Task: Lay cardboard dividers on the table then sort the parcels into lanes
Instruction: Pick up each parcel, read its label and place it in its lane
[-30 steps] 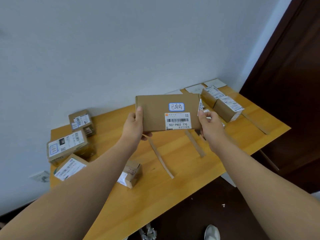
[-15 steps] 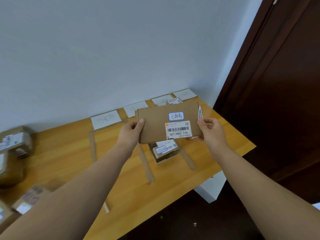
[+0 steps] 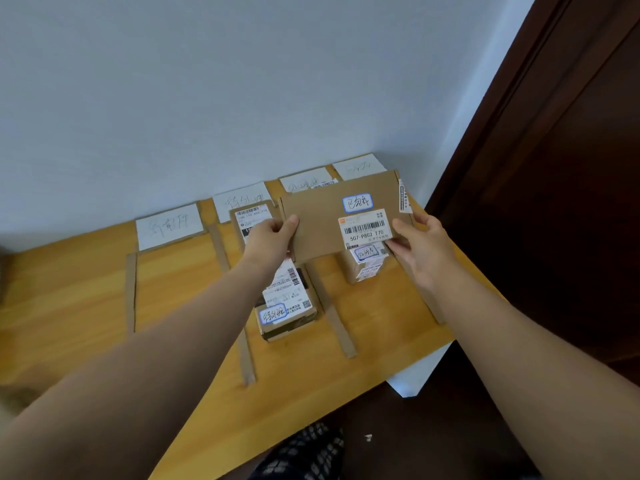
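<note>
Wooden table (image 3: 76,306), flat rectangular cardboard parcel (image 3: 318,223)

Held above the surface (image 3: 69,306): flat parcel (image 3: 322,220), left hand (image 3: 268,242) gripping its left edge, right hand (image 3: 422,247) pinching its lower right corner. Beneath, cardboard dividers (image 3: 332,313) mark lanes; labelled boxes (image 3: 287,313) lie in two. White paper signs (image 3: 169,226) line the wall.

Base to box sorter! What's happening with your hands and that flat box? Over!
Left hand and right hand each grip one end of the flat parcel. Held over the cardboard dividers, not yet down. A small parcel beneath it.
</note>
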`<action>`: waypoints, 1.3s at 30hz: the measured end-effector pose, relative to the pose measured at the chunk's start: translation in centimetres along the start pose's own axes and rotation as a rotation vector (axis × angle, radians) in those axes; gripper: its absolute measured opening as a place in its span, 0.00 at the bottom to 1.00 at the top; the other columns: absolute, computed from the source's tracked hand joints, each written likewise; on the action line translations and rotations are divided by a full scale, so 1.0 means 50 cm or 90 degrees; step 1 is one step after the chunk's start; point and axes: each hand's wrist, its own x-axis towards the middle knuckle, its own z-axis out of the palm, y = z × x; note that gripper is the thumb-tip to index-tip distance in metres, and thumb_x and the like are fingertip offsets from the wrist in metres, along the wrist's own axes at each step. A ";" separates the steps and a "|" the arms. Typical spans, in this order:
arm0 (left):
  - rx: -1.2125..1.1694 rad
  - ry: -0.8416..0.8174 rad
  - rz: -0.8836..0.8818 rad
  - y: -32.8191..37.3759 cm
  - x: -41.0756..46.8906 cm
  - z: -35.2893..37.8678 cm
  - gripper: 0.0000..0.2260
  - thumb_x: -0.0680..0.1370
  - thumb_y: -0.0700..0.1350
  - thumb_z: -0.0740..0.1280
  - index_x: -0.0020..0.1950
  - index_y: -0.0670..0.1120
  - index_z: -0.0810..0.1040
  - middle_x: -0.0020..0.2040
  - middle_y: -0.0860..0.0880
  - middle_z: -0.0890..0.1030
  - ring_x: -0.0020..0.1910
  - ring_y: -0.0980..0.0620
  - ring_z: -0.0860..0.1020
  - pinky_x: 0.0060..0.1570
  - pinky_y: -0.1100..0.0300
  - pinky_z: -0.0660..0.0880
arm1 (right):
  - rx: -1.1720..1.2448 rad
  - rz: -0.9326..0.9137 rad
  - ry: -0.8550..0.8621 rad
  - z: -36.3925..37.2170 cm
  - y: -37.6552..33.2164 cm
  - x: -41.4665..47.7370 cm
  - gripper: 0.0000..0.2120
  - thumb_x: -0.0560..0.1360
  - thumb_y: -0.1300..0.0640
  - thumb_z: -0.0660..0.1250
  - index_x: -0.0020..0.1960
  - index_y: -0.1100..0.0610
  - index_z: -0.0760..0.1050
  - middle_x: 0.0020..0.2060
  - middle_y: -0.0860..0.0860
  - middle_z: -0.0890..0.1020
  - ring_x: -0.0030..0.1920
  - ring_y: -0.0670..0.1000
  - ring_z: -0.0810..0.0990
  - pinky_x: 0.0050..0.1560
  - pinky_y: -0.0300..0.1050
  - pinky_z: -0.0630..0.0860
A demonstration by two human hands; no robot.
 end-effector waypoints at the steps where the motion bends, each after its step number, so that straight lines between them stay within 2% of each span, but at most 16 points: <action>1: 0.002 -0.002 -0.003 0.004 0.016 0.012 0.10 0.80 0.52 0.63 0.42 0.49 0.76 0.45 0.48 0.80 0.50 0.45 0.80 0.51 0.51 0.80 | 0.014 0.015 -0.001 0.000 0.000 0.021 0.19 0.75 0.65 0.69 0.63 0.57 0.65 0.53 0.59 0.82 0.54 0.56 0.83 0.59 0.52 0.79; 4: 0.042 -0.016 -0.019 0.008 0.064 0.049 0.11 0.80 0.52 0.63 0.44 0.47 0.77 0.48 0.43 0.82 0.48 0.44 0.81 0.47 0.53 0.81 | 0.020 0.059 0.001 -0.005 -0.001 0.074 0.21 0.76 0.64 0.68 0.64 0.55 0.65 0.50 0.58 0.83 0.51 0.56 0.83 0.56 0.52 0.80; 6: 0.064 -0.035 -0.029 0.009 0.091 0.072 0.12 0.80 0.52 0.64 0.50 0.43 0.78 0.49 0.42 0.82 0.46 0.45 0.82 0.44 0.56 0.81 | 0.030 0.070 0.013 -0.013 -0.006 0.112 0.21 0.76 0.65 0.68 0.65 0.56 0.65 0.52 0.59 0.83 0.50 0.55 0.84 0.52 0.49 0.81; 8: 0.073 -0.055 -0.038 0.013 0.113 0.093 0.15 0.80 0.52 0.64 0.55 0.41 0.78 0.49 0.43 0.82 0.46 0.46 0.83 0.47 0.54 0.81 | 0.027 0.070 0.023 -0.024 -0.019 0.148 0.20 0.76 0.65 0.67 0.65 0.57 0.66 0.52 0.59 0.83 0.49 0.54 0.84 0.48 0.47 0.82; 12: 0.161 -0.037 -0.011 0.025 0.150 0.138 0.16 0.80 0.56 0.60 0.59 0.46 0.76 0.46 0.51 0.81 0.46 0.50 0.81 0.52 0.51 0.79 | -0.003 0.055 0.034 -0.050 -0.061 0.228 0.18 0.77 0.66 0.66 0.65 0.60 0.67 0.48 0.57 0.83 0.46 0.52 0.84 0.46 0.43 0.82; 15: 0.201 -0.012 -0.004 0.042 0.191 0.182 0.16 0.81 0.54 0.60 0.62 0.46 0.74 0.51 0.50 0.80 0.49 0.50 0.80 0.54 0.52 0.78 | -0.034 0.056 0.050 -0.079 -0.097 0.308 0.18 0.77 0.65 0.66 0.65 0.60 0.67 0.45 0.55 0.82 0.44 0.51 0.84 0.48 0.45 0.80; 19: 0.224 0.005 0.004 0.071 0.244 0.249 0.13 0.81 0.49 0.60 0.63 0.46 0.74 0.53 0.49 0.79 0.50 0.51 0.78 0.49 0.57 0.76 | -0.074 0.071 0.064 -0.117 -0.119 0.415 0.17 0.78 0.65 0.65 0.65 0.59 0.67 0.45 0.55 0.81 0.42 0.50 0.83 0.45 0.44 0.80; 22: 0.257 0.013 0.008 0.090 0.275 0.319 0.13 0.81 0.48 0.59 0.64 0.46 0.74 0.56 0.49 0.78 0.52 0.51 0.77 0.46 0.61 0.73 | -0.097 0.090 0.072 -0.147 -0.118 0.482 0.17 0.78 0.65 0.65 0.65 0.59 0.67 0.50 0.58 0.80 0.43 0.51 0.82 0.38 0.41 0.79; 26: 0.288 0.008 0.005 0.107 0.314 0.397 0.12 0.81 0.46 0.59 0.63 0.46 0.75 0.54 0.50 0.77 0.51 0.52 0.75 0.49 0.60 0.72 | -0.127 0.100 0.098 -0.170 -0.104 0.560 0.17 0.78 0.65 0.63 0.65 0.59 0.66 0.57 0.60 0.78 0.51 0.55 0.81 0.46 0.44 0.80; 39: 0.374 0.024 -0.016 0.085 0.425 0.473 0.12 0.81 0.46 0.61 0.63 0.45 0.75 0.54 0.51 0.77 0.51 0.54 0.74 0.51 0.61 0.70 | -0.123 0.158 0.102 -0.182 -0.030 0.731 0.19 0.79 0.65 0.61 0.69 0.59 0.67 0.59 0.59 0.78 0.50 0.54 0.80 0.50 0.46 0.79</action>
